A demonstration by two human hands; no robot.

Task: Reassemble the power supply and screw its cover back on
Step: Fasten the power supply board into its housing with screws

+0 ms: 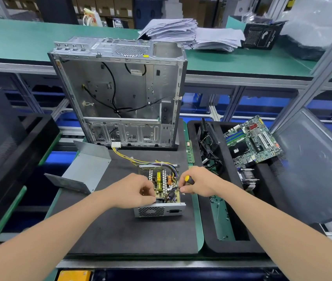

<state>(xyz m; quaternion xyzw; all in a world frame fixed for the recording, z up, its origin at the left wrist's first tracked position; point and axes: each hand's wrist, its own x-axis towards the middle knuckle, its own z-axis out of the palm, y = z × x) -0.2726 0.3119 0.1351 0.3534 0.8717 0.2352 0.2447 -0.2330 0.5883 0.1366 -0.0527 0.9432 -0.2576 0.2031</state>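
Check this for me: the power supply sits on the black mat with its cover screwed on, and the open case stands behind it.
Wrong on the cover. The head view shows the power supply open, board exposed; the cover lies apart, to its left. The supply does sit on the black mat, and the open case stands behind it.

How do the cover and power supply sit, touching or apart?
Apart. The head view shows the cover lying left of the power supply, with a strip of bare black mat between them.
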